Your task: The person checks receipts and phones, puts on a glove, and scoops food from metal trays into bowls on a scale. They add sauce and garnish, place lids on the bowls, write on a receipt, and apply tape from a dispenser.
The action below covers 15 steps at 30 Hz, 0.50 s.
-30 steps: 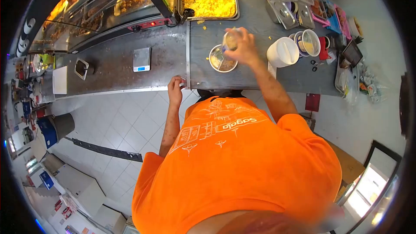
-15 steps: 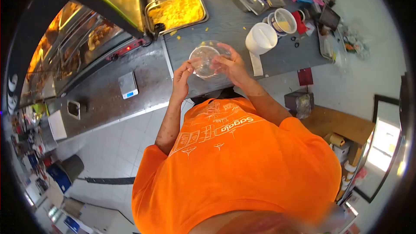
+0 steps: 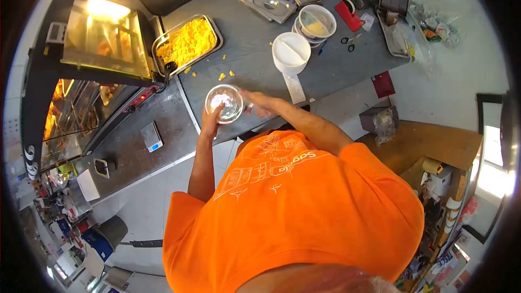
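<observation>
My left hand [image 3: 210, 121] grips a clear round plastic bowl [image 3: 224, 103] at its near side, with the thumb over the rim. The bowl catches the light; I see no food in it. Beside its right rim is my right hand [image 3: 259, 103], its fingers smeared by motion. Whether it touches the bowl or holds anything I cannot make out. Beyond the bowl, a metal tray [image 3: 219, 37] holds a heap of yellow food [image 3: 187, 44], with a dark handle [image 3: 171, 67] at its near corner. Yellow crumbs [image 3: 222, 76] lie on the grey counter between tray and bowl.
A white tub [image 3: 291, 54] with a paper strip [image 3: 294, 88] stands right of my hands, near stacked clear tubs [image 3: 316, 20], scissors [image 3: 351, 44] and metal lids [image 3: 269, 4]. A small scale [image 3: 152, 137] lies left. The lit warming cabinet [image 3: 103, 49] borders the counter.
Both hands have moved left and nearer to me with the clear plastic. My right hand has shifted from across the bowl to its right side. The whole view has also turned slightly.
</observation>
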Available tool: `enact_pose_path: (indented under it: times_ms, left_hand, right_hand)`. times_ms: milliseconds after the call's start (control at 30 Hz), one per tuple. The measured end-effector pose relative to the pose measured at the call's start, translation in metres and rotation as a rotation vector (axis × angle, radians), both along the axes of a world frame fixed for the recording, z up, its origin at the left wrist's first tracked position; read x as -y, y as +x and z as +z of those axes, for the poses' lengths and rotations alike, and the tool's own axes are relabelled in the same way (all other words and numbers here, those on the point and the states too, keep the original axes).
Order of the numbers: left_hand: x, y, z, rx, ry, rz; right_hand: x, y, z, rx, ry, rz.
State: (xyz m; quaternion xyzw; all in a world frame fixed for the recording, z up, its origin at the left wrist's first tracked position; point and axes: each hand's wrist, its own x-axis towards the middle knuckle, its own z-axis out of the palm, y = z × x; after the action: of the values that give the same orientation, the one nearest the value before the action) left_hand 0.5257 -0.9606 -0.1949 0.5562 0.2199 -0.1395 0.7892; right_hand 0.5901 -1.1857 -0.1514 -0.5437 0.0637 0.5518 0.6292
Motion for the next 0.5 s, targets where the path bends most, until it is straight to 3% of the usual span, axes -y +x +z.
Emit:
enact_pose_path:
  times_ms: [33, 100, 167, 233, 300, 367, 500]
  left_hand:
    - [0.01, -0.008, 0.003, 0.036, 0.03, 0.042]
    - [0.04, -0.023, 0.009, 0.06, 0.074, 0.094]
    - [0.085, -0.031, 0.023, 0.062, 0.155, 0.104]
    - [0.149, -0.026, 0.056, 0.056, 0.198, 0.078]
    - [0.212, -0.016, 0.058, 0.048, 0.177, 0.016]
    - [0.269, 0.007, 0.047, 0.034, 0.12, -0.049]
    - [0.348, 0.07, -0.02, 0.016, 0.104, -0.104]
  right_hand:
    - [0.01, 0.001, -0.014, 0.004, 0.013, 0.004]
    - [0.031, -0.003, -0.051, 0.293, 0.057, 0.069]
    - [0.082, -0.001, -0.054, 0.426, 0.116, 0.152]
    - [0.153, 0.009, 0.017, 0.215, 0.028, 0.267]
    - [0.219, 0.005, 0.021, 0.225, 0.119, 0.056]
    - [0.276, 0.005, 0.032, 0.27, -0.07, -0.087]
    - [0.357, 0.038, -0.012, -0.006, -0.3, -0.086]
